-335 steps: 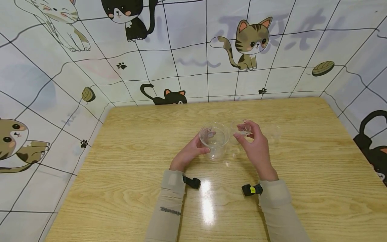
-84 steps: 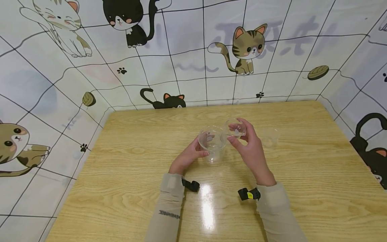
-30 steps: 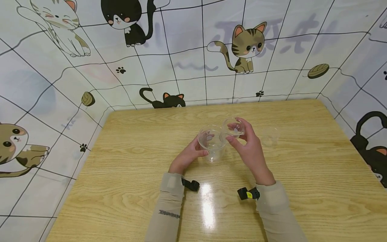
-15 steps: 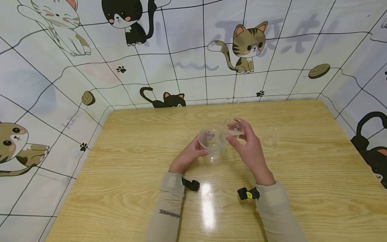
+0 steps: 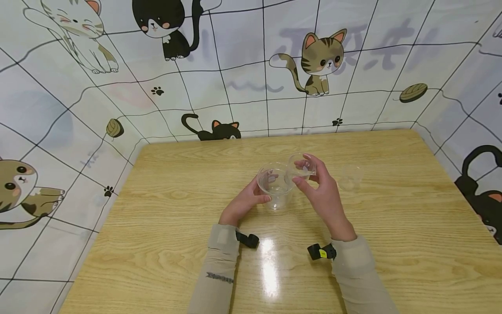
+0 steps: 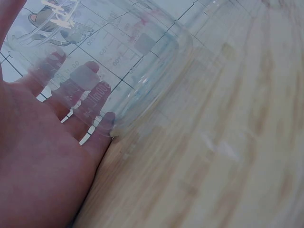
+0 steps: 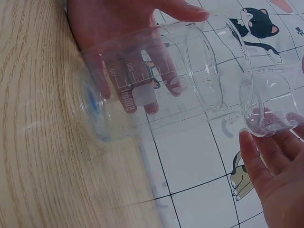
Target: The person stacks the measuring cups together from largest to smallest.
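A large clear beaker with a flared rim stands upright on the table; the right wrist view shows its 500 ml scale, reading backwards. My left hand grips it from the left, thumb in front and fingers behind, visible through the wall in the left wrist view. To its right my right hand holds a smaller clear beaker between thumb and fingers. That smaller beaker is tilted, one round end close to the large beaker's rim in the right wrist view. Bluish tint shows at the large beaker's base.
Another clear vessel, faint against the wood, stands on the table right of my right hand. A wooden table lies beneath everything. Behind and at both sides rise white panels printed with cats and grid lines. Black straps with small cameras sit on both wrists.
Compared with 11.2 s ago, the smaller beaker has shifted left and overlaps the large beaker's rim in the head view. Over the last second, both hands have barely moved.
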{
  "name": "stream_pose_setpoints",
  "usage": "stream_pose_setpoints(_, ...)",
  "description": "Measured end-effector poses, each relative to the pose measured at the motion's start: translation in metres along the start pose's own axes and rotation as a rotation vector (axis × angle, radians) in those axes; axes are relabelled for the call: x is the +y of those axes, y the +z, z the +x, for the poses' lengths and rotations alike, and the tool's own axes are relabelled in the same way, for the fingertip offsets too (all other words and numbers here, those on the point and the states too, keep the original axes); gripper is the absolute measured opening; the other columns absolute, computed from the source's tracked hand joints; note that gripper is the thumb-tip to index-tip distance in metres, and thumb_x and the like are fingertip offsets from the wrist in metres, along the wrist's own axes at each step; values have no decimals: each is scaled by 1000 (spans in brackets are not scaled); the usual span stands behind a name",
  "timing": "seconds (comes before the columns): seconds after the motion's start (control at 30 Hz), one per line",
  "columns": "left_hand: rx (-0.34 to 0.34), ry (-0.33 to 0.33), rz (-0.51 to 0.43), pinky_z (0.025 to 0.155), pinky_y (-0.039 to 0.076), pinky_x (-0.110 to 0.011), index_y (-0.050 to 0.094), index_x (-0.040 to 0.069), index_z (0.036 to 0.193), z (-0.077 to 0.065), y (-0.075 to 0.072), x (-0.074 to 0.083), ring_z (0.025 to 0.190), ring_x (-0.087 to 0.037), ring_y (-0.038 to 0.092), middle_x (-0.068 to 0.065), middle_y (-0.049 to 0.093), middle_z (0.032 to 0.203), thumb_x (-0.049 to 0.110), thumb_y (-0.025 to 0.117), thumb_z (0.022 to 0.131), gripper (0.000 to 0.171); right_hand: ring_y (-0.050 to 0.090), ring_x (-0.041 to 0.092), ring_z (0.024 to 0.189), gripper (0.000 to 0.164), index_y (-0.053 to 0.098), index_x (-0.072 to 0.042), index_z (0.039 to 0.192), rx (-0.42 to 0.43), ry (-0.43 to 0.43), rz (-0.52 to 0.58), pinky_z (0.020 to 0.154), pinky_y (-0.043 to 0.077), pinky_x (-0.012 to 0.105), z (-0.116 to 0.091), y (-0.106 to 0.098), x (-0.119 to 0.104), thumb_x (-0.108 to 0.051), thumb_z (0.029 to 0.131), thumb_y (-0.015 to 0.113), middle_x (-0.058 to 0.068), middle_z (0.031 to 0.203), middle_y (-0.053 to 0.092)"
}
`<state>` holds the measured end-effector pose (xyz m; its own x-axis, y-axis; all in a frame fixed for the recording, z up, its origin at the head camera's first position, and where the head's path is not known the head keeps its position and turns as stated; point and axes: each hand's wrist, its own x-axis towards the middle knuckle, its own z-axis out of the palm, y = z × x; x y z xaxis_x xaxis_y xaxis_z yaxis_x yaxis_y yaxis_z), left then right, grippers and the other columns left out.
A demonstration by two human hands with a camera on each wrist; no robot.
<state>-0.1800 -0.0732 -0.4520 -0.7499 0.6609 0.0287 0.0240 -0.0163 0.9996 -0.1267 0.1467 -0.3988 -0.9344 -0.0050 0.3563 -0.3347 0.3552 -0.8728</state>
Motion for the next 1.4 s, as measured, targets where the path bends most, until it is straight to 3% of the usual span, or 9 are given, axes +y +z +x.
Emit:
stream_pose_setpoints(0.13,5,-4,-7,105,20,-37,19,25,141,0,0,0,131,-20,24,-5,30,142,0,56,84,72,47,9,110,55,34,-35,131,-3,1,-4,89,38,40,0,0,0,-30,84,61,-10,119,54)
stream_pose_setpoints(0.43,6,-5,-7,105,20,-36,17,22,143,0,0,1,131,-20,24,-5,28,143,0,56,84,74,46,6,111,54,34,-38,130,-4,5,-10,89,38,41,0,1,0,-33,84,61,-11,119,54)
stream_pose_setpoints(0.7,17,-17,-5,105,19,-37,14,20,144,0,0,1,132,-19,23,-4,28,143,-1,55,84,76,46,6,111,56,35,-26,133,-8,-6,-3,88,37,40,1,2,0,-32,84,61,-10,120,54)
stream_pose_setpoints(0.97,18,-23,-4,104,21,-38,14,20,144,-1,1,2,132,-19,22,-4,28,143,3,57,84,75,47,8,110,55,34,-38,131,-9,-5,-2,88,37,38,-1,2,0,-31,84,62,-9,120,54)
stream_pose_setpoints(1.23,29,-31,-3,104,21,-38,14,22,144,-2,3,6,132,-20,22,-3,27,143,2,56,84,76,47,7,110,58,35,-20,134,-9,-14,-4,88,37,39,0,2,-1,-32,84,62,-10,120,54)
stream_pose_setpoints(1.4,50,-44,-15,104,22,-37,16,26,143,-3,3,4,131,-18,23,0,26,144,1,57,83,77,47,7,110,58,34,-25,134,-10,-19,-6,88,38,37,0,3,-1,-31,84,62,-10,120,54)
